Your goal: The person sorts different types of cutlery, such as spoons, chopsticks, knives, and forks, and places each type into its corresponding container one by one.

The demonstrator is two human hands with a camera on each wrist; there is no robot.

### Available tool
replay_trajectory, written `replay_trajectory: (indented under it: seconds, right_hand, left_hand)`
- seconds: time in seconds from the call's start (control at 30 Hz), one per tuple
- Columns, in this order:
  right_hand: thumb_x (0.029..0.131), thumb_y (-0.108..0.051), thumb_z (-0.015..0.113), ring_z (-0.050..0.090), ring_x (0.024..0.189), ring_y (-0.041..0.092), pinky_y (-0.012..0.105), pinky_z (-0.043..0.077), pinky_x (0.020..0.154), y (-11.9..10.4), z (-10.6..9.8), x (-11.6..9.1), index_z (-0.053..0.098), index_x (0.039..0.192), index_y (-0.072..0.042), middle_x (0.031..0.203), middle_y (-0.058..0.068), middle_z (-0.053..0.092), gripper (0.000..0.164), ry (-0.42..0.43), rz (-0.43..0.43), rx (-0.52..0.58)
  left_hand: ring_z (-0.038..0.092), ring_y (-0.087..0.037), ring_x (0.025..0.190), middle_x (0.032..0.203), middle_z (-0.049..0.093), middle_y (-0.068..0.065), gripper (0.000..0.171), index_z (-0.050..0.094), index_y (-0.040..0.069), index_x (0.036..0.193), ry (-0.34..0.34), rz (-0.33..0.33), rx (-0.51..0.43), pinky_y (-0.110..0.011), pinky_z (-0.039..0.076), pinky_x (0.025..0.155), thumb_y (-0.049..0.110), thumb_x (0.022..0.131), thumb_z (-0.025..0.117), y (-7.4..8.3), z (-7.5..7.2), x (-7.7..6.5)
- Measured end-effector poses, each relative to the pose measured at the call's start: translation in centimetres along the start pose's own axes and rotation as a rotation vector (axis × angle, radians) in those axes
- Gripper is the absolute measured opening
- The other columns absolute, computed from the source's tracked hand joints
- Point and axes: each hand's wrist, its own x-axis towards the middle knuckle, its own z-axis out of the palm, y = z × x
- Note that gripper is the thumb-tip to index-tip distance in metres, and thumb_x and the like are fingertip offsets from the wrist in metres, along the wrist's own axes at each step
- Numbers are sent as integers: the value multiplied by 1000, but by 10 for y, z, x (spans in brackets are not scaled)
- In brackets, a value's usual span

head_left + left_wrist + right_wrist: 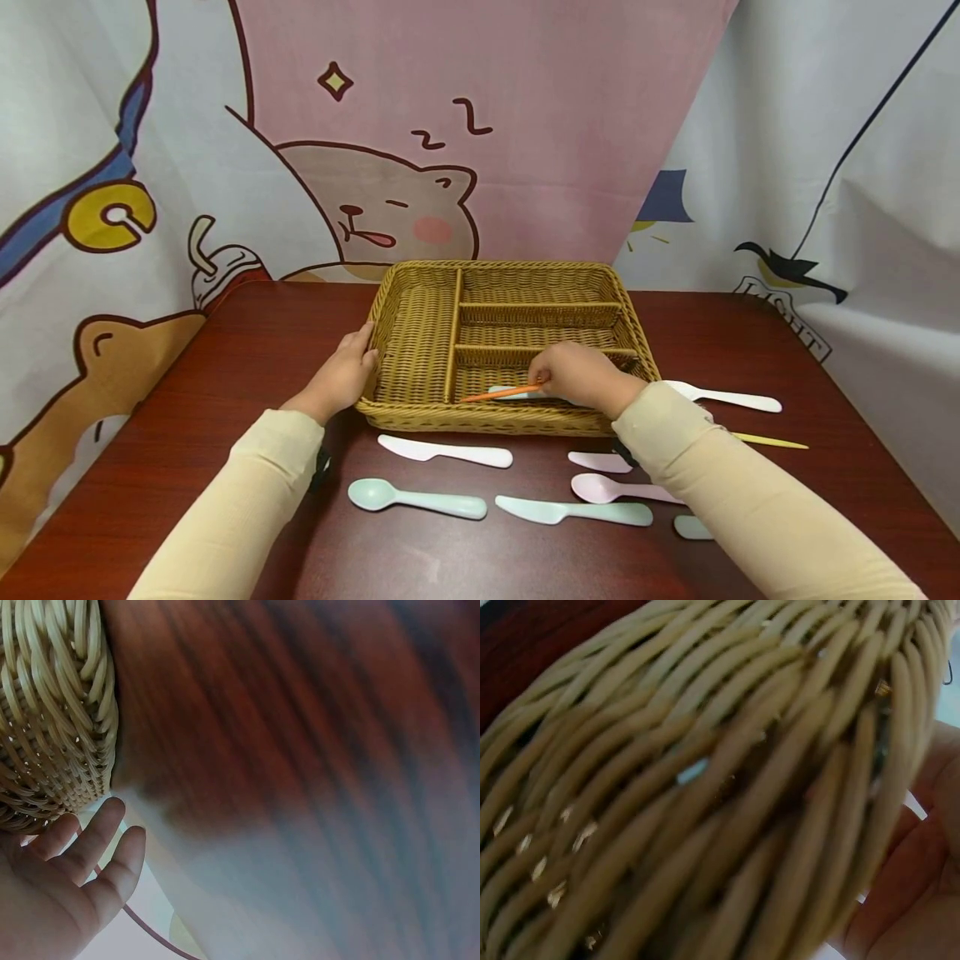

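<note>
A brown wicker basket (487, 421) with several compartments stands on the table. My right hand (573, 375) reaches over its front rim and pinches a thin orange utensil (495, 393), whose kind I cannot tell. Beneath this, a pale blue-green utensil (522, 396) lies in the front right compartment, partly hidden. My left hand (341, 371) rests against the basket's left side; the left wrist view shows its fingers (97, 840) extended beside the woven wall (56, 705). In the right wrist view, wicker (667, 795) covers most of the picture, with part of the right palm at the edge.
Before the basket lie a white knife (446, 452), a mint spoon (416, 498), a mint knife (573, 510), a pink spoon (600, 488) and a pale pink piece (598, 461). A white utensil (738, 400) and a yellow one (772, 440) lie right. Printed cloth (540, 125) hangs behind.
</note>
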Motion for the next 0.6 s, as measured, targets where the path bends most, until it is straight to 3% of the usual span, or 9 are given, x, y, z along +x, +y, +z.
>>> replay_trajectory:
  seconds: [0.6]
  right_hand:
    - [81,-8,76,60,74,11,34,50,65,0,16,6,74,83,-18,80,-7,67,11,-27,17,18]
  left_hand:
    - [19,-41,142,156,14,-26,58,4,2,155,-36,-33,-20,-55,21,113,20,106,29,1,-1,1]
